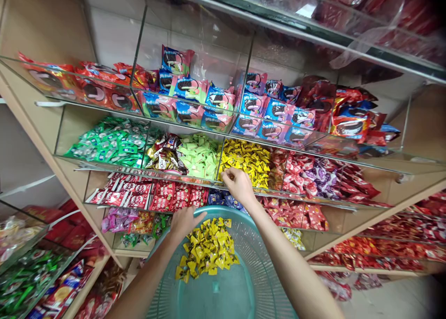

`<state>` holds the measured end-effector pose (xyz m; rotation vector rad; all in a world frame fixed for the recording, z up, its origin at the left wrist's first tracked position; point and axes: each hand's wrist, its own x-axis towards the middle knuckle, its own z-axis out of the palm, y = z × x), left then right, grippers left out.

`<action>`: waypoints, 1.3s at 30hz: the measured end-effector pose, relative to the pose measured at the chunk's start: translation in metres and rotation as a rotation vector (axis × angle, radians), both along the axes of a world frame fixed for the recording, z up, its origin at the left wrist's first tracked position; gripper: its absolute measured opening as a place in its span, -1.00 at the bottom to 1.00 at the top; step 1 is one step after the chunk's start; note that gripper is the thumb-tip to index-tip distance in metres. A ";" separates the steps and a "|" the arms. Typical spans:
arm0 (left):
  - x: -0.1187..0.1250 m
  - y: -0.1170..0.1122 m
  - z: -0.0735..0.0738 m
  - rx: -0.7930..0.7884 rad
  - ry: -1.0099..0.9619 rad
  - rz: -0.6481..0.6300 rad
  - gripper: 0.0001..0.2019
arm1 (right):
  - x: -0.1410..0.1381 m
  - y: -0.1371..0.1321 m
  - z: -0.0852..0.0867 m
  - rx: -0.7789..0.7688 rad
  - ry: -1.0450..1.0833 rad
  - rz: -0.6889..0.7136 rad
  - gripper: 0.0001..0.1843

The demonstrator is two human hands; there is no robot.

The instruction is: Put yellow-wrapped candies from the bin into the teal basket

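Your left hand (183, 223) has its fingers folded over the far rim of the teal mesh basket (258, 263), which sits just below the glass shelf (365, 163) and carries a heap of yellow wrapped candies (207, 251). Your right hand (239, 184) reaches into the shelf's matching yellow sweets (251, 158), fingers curled down among them, and you cannot tell whether they have hold of any. Just left lie pale green candies (198, 156), lower down red wrappers (128, 189) bear a white oval logo too small to read, and the writing on the blue cookie packs (216, 98) above is equally illegible.
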<state>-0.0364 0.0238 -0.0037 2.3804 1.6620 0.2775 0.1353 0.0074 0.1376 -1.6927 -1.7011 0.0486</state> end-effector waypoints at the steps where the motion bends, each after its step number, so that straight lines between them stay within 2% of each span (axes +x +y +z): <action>1: 0.000 0.000 0.000 -0.005 -0.004 -0.002 -0.38 | -0.001 0.000 0.000 -0.010 -0.002 -0.005 -0.71; 6: 0.000 -0.001 0.002 0.010 0.002 0.001 -0.40 | 0.000 0.002 -0.002 -0.015 0.019 -0.016 -0.73; 12: 0.000 -0.002 0.004 -0.023 -0.014 0.006 -0.41 | 0.008 0.000 -0.005 0.141 0.204 0.055 -0.70; 17: 0.000 0.000 0.002 0.005 -0.010 -0.010 -0.39 | 0.008 -0.022 -0.007 0.261 0.360 0.123 -0.71; 21: 0.002 0.000 0.000 -0.001 0.001 0.019 -0.41 | 0.004 -0.043 -0.015 0.260 0.404 0.158 -0.75; 26: 0.002 -0.001 0.000 -0.004 -0.004 0.034 -0.42 | 0.000 -0.058 -0.038 0.056 0.355 0.315 -0.76; 32: 0.001 -0.002 0.002 0.004 0.019 0.007 -0.47 | -0.001 -0.063 -0.082 -0.413 0.182 0.565 -0.80; 35: 0.001 -0.003 0.003 0.017 0.010 0.021 -0.43 | -0.002 -0.064 -0.103 -0.559 0.051 0.590 -0.83; 39: 0.002 -0.004 0.005 0.006 0.007 0.025 -0.41 | -0.009 -0.065 -0.119 -0.600 -0.093 0.531 -0.84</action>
